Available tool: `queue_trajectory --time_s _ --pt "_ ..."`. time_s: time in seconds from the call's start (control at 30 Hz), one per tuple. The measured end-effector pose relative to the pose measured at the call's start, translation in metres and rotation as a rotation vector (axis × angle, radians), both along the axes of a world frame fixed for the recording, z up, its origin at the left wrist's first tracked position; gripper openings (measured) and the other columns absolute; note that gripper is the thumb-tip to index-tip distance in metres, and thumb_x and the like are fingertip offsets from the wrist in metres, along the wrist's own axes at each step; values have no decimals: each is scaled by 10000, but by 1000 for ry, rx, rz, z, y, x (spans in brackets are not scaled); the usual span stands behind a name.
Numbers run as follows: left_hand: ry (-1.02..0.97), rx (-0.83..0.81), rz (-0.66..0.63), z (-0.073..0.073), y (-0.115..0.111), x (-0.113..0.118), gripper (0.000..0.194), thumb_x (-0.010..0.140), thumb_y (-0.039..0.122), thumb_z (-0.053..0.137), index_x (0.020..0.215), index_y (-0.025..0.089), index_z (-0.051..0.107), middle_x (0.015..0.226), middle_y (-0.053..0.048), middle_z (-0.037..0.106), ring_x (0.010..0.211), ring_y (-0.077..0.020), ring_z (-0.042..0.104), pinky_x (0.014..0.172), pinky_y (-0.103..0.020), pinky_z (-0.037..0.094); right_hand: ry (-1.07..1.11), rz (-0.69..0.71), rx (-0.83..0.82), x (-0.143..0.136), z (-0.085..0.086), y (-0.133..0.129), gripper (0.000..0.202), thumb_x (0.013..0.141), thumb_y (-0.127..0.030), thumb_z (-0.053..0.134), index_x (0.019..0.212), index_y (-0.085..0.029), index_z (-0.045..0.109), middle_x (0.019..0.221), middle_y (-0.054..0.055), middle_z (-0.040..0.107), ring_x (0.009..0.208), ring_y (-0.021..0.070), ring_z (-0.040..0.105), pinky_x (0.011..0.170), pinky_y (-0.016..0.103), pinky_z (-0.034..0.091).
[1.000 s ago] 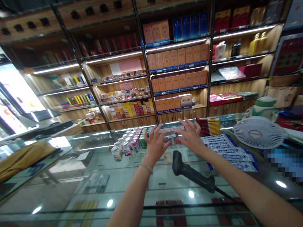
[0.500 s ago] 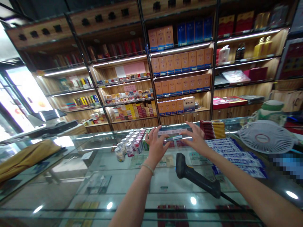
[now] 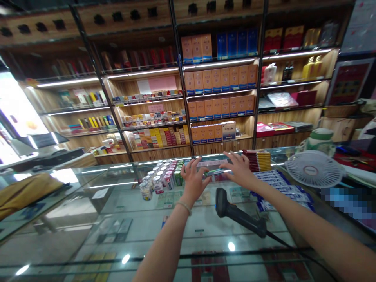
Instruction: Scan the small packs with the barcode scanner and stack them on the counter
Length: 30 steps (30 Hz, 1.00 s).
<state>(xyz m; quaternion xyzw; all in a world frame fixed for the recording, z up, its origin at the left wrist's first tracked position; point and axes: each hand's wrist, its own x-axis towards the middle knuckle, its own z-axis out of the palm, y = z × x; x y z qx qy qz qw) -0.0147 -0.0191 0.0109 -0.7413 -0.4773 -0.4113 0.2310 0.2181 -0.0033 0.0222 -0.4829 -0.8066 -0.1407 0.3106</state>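
Observation:
My left hand (image 3: 194,180) and my right hand (image 3: 239,170) face each other above the glass counter, with a slim green-and-white pack (image 3: 214,172) between them. Thumb and fingers of each hand pinch one end of it, and its print is too small to read. Just left of my left hand stand rows of small bottle-like containers (image 3: 158,184) with pale lids. Below my right hand a dark handheld barcode scanner (image 3: 241,215) lies on the glass, its cable trailing to the right. Close behind my right hand is a stack of red and yellow packs (image 3: 258,160).
Blue-and-white packets (image 3: 282,190) are spread right of my right hand, near a white round fan (image 3: 314,169) and a green-topped jug (image 3: 320,139). Brown cloth (image 3: 35,188) lies at the left. Shelves with orange boxes (image 3: 220,80) line the wall behind.
The camera view has turned slightly to the right, so the surroundings sit further left. Both hands keep the pack at nearly the same spot, tilted a little more.

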Motion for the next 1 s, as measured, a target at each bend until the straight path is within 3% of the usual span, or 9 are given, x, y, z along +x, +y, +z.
queue_trajectory --time_s 0.13,0.23,0.4,0.53,0.73,1.0 --pt "-10 21 -3 -2 0 1 225 776 348 822 973 307 721 1443 -68 568 1395 -338 408 1173 -596 228 -58 -110 35 -1 4 -29 452 1007 -405 461 1442 -315 545 1601 85 435 1505 327 300 1175 616 193" --pt "-18 46 -12 -3 0 1 213 787 347 812 976 304 722 1442 -72 566 1388 -341 408 1159 -589 253 -68 -187 6 -5 -3 -57 525 1021 -477 387 1501 -284 477 1621 99 400 1520 344 271 1183 620 189" --pt "-5 54 -34 -5 0 2 202 801 350 798 980 299 719 1446 -76 560 1383 -338 405 1156 -579 265 -84 -209 -105 -15 -22 -101 660 951 -593 467 1501 -229 473 1624 124 387 1530 359 252 1203 608 181" --pt "-11 56 -33 -6 0 3 203 807 366 792 985 305 716 1455 -69 555 1382 -334 403 1161 -579 252 -67 -222 -192 -25 -39 -121 750 869 -609 581 1488 -197 482 1616 143 393 1534 379 234 1206 619 174" --pt "-20 62 -35 -6 2 2 193 803 348 798 972 296 720 1451 -69 558 1379 -330 409 1157 -570 259 -56 -256 -135 -35 -58 -126 665 868 -578 594 1385 -160 570 1645 178 319 1550 387 172 1201 639 150" --pt "-37 31 -14 -4 0 0 175 816 355 782 978 312 729 1462 -59 551 1386 -329 409 1169 -578 245 -70 -250 -99 -37 -57 -129 331 833 -457 667 1005 -178 706 1629 203 340 1532 394 231 1189 664 173"
